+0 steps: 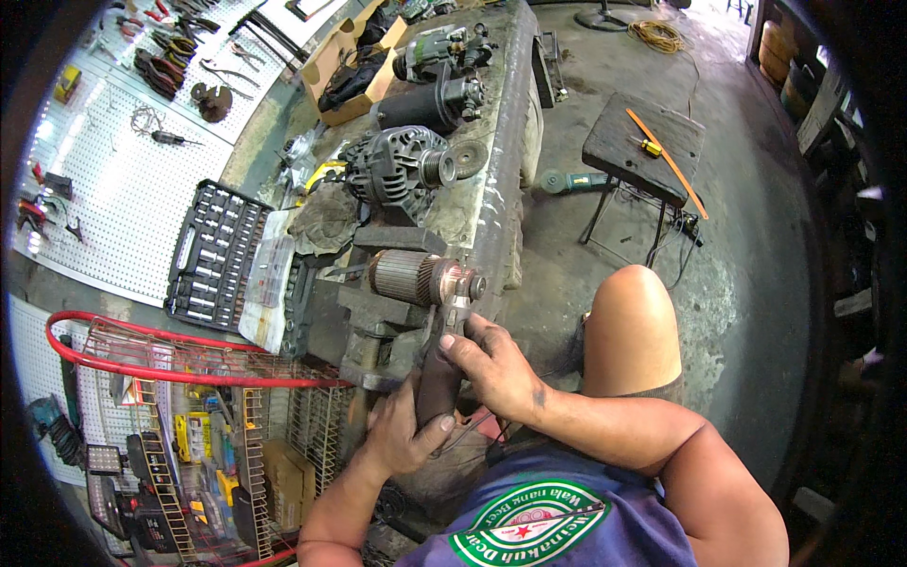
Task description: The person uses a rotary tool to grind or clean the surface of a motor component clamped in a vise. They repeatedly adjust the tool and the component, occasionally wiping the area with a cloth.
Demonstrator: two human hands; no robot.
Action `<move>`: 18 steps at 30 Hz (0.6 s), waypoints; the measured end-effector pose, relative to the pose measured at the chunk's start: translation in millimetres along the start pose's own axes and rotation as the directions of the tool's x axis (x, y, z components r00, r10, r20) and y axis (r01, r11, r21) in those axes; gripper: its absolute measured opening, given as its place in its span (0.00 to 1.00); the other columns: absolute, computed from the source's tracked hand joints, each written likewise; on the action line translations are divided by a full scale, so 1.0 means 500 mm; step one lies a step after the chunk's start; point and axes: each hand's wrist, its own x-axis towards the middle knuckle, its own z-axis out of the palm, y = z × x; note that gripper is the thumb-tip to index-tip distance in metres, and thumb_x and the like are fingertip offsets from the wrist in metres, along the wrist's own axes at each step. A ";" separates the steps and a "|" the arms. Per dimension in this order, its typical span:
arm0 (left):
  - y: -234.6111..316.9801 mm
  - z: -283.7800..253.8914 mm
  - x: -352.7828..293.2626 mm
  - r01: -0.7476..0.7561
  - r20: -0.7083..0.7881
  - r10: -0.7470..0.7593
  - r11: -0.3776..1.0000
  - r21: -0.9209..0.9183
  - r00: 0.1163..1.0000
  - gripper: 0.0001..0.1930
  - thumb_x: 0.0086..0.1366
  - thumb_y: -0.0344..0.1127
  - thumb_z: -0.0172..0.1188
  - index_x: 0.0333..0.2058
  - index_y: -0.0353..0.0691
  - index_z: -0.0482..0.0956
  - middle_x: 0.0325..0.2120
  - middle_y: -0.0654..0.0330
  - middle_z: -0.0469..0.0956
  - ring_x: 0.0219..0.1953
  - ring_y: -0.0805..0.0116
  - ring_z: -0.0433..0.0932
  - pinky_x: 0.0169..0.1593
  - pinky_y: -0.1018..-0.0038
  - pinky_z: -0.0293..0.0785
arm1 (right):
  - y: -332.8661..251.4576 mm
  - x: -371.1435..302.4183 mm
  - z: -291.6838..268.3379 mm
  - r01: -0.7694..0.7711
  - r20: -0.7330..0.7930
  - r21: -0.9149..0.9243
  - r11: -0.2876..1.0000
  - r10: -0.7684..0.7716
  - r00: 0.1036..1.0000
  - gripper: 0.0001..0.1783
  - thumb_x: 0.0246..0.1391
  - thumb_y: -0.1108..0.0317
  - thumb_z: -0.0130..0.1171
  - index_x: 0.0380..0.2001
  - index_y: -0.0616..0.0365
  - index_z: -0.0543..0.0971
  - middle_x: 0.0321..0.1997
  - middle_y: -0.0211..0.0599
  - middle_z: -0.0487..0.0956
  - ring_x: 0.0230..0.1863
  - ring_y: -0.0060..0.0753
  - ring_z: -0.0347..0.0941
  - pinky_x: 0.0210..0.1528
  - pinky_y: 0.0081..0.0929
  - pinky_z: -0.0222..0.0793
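My left hand (pixel 404 430) is wrapped shut around the lower end of a dark tool handle (pixel 436 383), thumb across it. My right hand (pixel 496 364) closes over the same handle higher up, fingers curled on top. The handle runs up and away from me, its far end meeting the commutator end of the armature (pixel 420 277). That armature sits clamped in the vise (pixel 378 317) at the near edge of the counter (pixel 491 189), its long axis lying across my view, shaft tip pointing right. Beyond it on the counter rest an alternator (pixel 397 170) and a starter motor (pixel 425 106). A socket set case (pixel 213 255) lies open to the left.
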 end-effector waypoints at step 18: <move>0.072 -0.002 -0.035 0.080 0.051 -0.082 0.996 0.037 0.995 0.40 0.66 0.51 0.67 0.64 0.23 0.67 0.52 0.31 0.79 0.56 0.28 0.79 0.60 0.46 0.75 | -0.035 -0.030 0.027 0.075 -0.075 -0.199 0.977 -0.091 0.993 0.27 0.66 0.52 0.64 0.46 0.70 0.77 0.39 0.66 0.83 0.45 0.65 0.84 0.52 0.49 0.77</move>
